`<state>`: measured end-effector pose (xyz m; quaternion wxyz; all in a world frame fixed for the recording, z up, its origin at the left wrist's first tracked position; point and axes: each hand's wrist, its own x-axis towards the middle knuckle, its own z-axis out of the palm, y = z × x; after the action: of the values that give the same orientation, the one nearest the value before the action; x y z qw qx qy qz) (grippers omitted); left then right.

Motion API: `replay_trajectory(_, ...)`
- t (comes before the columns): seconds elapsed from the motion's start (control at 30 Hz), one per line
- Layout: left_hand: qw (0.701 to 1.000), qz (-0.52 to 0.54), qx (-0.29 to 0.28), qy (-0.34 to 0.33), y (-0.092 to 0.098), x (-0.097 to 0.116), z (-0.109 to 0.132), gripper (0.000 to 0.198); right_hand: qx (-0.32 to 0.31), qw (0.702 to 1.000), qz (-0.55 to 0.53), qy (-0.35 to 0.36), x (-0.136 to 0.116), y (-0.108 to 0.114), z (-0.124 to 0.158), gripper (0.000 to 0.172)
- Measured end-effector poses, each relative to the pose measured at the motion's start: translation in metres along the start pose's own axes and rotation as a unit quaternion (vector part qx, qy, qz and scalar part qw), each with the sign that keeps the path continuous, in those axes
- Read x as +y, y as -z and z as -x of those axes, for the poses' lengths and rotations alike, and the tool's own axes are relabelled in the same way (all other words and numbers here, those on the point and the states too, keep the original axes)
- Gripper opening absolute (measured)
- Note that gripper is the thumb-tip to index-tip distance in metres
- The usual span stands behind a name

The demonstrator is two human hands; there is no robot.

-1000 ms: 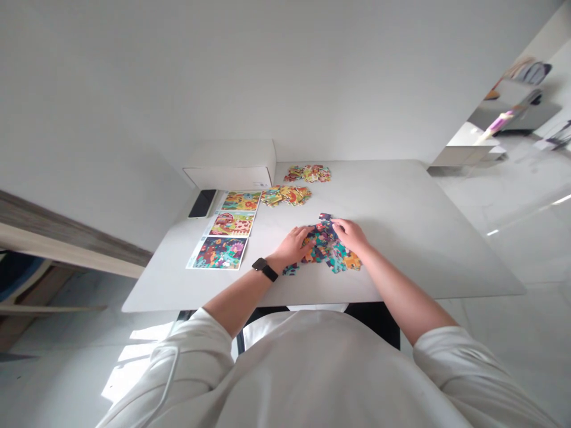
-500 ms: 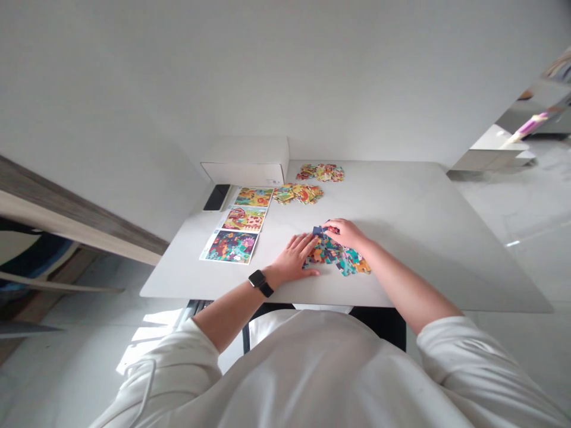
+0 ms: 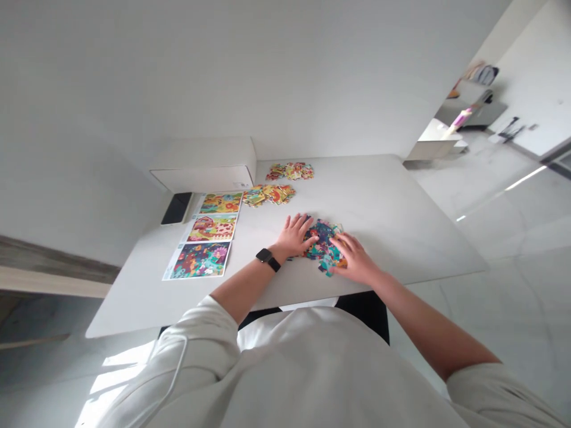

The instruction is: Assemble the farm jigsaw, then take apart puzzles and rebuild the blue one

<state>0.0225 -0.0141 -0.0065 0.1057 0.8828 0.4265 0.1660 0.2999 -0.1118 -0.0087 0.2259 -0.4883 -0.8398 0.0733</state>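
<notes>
Fingers [image 3: 304, 224] of the left hand [image 3: 293, 236] spread apart, their tips at the left edge of a heap of multicoloured interlocking cardboard jigsaw pieces [image 3: 323, 241]. Fingers [image 3: 341, 244] of the right hand [image 3: 357, 263] also spread, resting flat on the heap's near right side, neither hand clamped on a piece. Latest change: the right hand has shifted from the heap's far side to its near side, and the heap now lies drawn in more tightly between both hands. Heap location: white tabletop [image 3: 392, 238], ahead of the person. Also catalogued: three illustrated rectangular picture sheets [image 3: 198, 260] in a row, two flat clusters of yellow-orange pieces [image 3: 270, 194], a white cardboard box [image 3: 203, 163], a black smartphone [image 3: 177, 208], and a black wristwatch [image 3: 266, 257] on the left wrist.
</notes>
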Motion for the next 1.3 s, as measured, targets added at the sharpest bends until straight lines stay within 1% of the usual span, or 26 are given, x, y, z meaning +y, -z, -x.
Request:
replay_trajectory(0.03, 1.0, 0.009, -0.003, -0.011, -0.001, 0.0, -0.005, 0.07, -0.005, 1.0, 0.006, 0.001, -0.001, -0.005, 0.005, 0.084)
replay_trajectory(0.07, 0.999, 0.022, -0.005, -0.026, 0.0, -0.001, -0.009, 0.067, -0.006, 1.0, 0.006, 0.002, -0.002, -0.009, 0.007, 0.081)
replay_trajectory(0.13, 0.997, 0.055, -0.012, -0.06, 0.002, -0.003, -0.012, 0.062, 0.002, 1.0, -0.016, 0.011, 0.001, -0.012, 0.004, 0.068)
replay_trajectory(0.2, 0.993, 0.086, -0.01, -0.082, 0.007, -0.005, -0.008, 0.058, 0.009, 0.998, -0.059, 0.032, 0.007, -0.009, -0.002, 0.057)
replay_trajectory(0.27, 0.991, 0.103, 0.011, -0.08, 0.014, -0.009, 0.001, 0.057, 0.021, 0.995, -0.087, 0.034, 0.014, -0.003, -0.011, 0.051)
replay_trajectory(0.3, 0.991, 0.106, 0.024, -0.076, 0.018, -0.011, 0.008, 0.057, 0.031, 0.996, -0.087, 0.015, 0.017, 0.0, -0.017, 0.048)
replay_trajectory(0.33, 0.991, 0.106, 0.035, -0.071, 0.02, -0.013, 0.016, 0.06, 0.039, 0.996, -0.075, -0.02, 0.021, 0.003, -0.022, 0.046)
replay_trajectory(0.4, 0.992, 0.097, 0.043, -0.065, 0.024, -0.016, 0.034, 0.074, 0.029, 0.993, -0.034, -0.113, 0.026, 0.007, -0.035, 0.043)
replay_trajectory(0.43, 0.993, 0.091, 0.041, -0.061, 0.025, -0.016, 0.043, 0.083, 0.006, 0.988, -0.014, -0.156, 0.028, 0.009, -0.043, 0.043)
replay_trajectory(0.5, 0.995, 0.08, 0.031, -0.053, 0.023, -0.014, 0.059, 0.096, -0.06, 0.976, 0.007, -0.211, 0.029, 0.009, -0.059, 0.046)
replay_trajectory(0.53, 0.995, 0.079, 0.027, -0.051, 0.021, -0.012, 0.065, 0.098, -0.088, 0.97, 0.009, -0.225, 0.027, 0.009, -0.067, 0.048)
replay_trajectory(0.6, 0.995, 0.084, 0.028, -0.052, 0.015, -0.005, 0.072, 0.093, -0.119, 0.963, -0.008, -0.241, 0.021, 0.006, -0.083, 0.051)
replay_trajectory(0.7, 0.993, 0.095, 0.05, -0.055, 0.005, 0.005, 0.074, 0.085, -0.131, 0.952, -0.086, -0.263, 0.01, -0.001, -0.103, 0.051)
replay_trajectory(0.83, 0.989, 0.114, 0.092, -0.021, -0.004, 0.009, 0.071, 0.079, -0.129, 0.925, -0.195, -0.3, 0.003, -0.011, -0.117, 0.056)
replay_trajectory(0.9, 0.987, 0.131, 0.096, -0.012, -0.005, 0.008, 0.07, 0.076, -0.134, 0.905, -0.25, -0.318, 0.004, -0.013, -0.122, 0.058)
replay_trajectory(0.97, 0.985, 0.148, 0.093, -0.003, -0.004, 0.008, 0.069, 0.074, -0.15, 0.877, -0.315, -0.329, 0.005, -0.012, -0.125, 0.058)
replay_trajectory(1.07, 0.983, 0.158, 0.09, 0.012, -0.001, 0.008, 0.065, 0.068, -0.19, 0.835, -0.408, -0.317, 0.008, -0.004, -0.129, 0.055)
replay_trajectory(1.13, 0.984, 0.155, 0.087, 0.021, 0.0, 0.009, 0.062, 0.063, -0.22, 0.815, -0.447, -0.296, 0.009, 0.001, -0.132, 0.052)
replay_trajectory(1.2, 0.984, 0.157, 0.08, 0.032, 0.0, 0.01, 0.058, 0.06, -0.234, 0.805, -0.469, -0.278, 0.01, 0.007, -0.137, 0.048)
replay_trajectory(1.3, 0.98, 0.177, 0.079, 0.048, -0.001, 0.012, 0.054, 0.06, -0.21, 0.8, -0.495, -0.266, 0.011, 0.016, -0.148, 0.043)
